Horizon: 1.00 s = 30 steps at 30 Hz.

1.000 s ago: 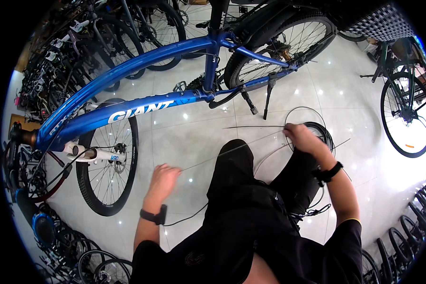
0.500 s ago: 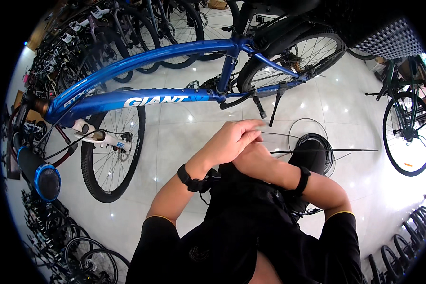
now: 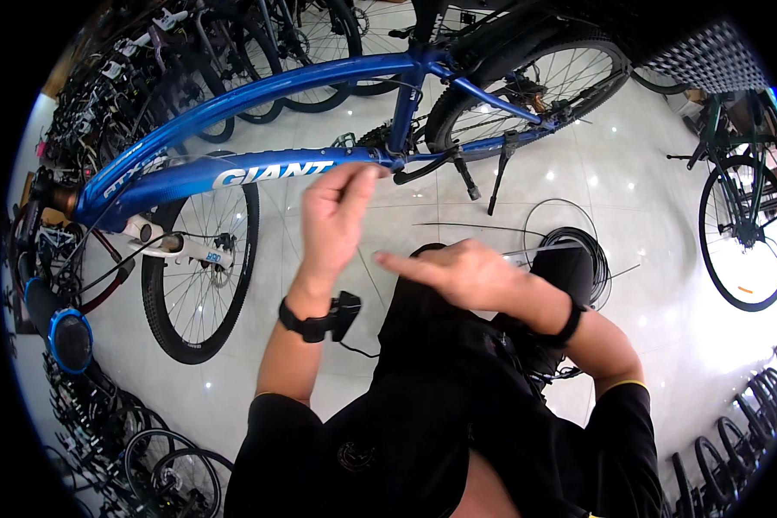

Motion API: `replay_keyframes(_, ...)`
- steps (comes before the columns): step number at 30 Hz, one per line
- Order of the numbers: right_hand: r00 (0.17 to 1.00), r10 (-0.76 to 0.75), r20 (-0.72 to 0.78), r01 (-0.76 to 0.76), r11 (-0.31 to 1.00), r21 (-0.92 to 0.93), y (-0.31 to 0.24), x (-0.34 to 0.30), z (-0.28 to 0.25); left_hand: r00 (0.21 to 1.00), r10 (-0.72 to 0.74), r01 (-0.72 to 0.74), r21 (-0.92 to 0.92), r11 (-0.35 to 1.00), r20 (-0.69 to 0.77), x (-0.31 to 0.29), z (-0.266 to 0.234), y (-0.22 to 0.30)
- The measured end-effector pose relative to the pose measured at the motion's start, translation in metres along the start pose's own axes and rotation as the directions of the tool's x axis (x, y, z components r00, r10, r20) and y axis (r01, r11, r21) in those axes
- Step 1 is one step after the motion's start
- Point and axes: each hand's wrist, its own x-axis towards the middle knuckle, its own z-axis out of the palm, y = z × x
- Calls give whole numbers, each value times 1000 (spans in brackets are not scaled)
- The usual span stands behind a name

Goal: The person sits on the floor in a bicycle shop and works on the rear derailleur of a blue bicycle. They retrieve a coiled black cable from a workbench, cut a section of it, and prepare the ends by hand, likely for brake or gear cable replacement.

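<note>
My left hand is raised beside the lower tube of a blue bicycle frame, its fingers curled into a pinch. What sits between them, if anything, I cannot make out. Over my lap, my right hand points its index finger leftward with the other fingers folded in; a held thing is too small or hidden to tell. A thin dark line runs on the floor side between the hands, and I cannot tell if it is a cable. Around my right knee lies a coil of black cable, one thin end stretching left.
The bicycle's front wheel is at the left and its kickstand reaches down ahead of me. Rows of bicycles line the far left. A dark green bicycle stands at right, and several tyres or wheels sit lower right.
My hands were together and have come apart: the left moved left and up, the right slightly down. The straight black rod that stuck out to the right no longer shows there.
</note>
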Motion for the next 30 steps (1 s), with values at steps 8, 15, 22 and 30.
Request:
replay_keyframes(8, 847, 338, -410, -76, 841, 535, 6, 0, -64, 940, 318, -341, 305, 889, 123, -35, -4, 43)
replay_keyframes(15, 843, 229, -487, 68, 852, 519, 9, 0, -62, 935, 333, -355, 328, 875, 123, -46, -4, 61)
replay_keyframes(22, 848, 243, -470, 40, 857, 514, 11, 2, -60, 921, 371, -386, 394, 834, 116, -47, -2, 65)
replay_keyframes(30, 853, 234, -467, 27, 873, 487, 11, 2, -62, 918, 378, -389, 440, 809, 116, -44, -2, 66)
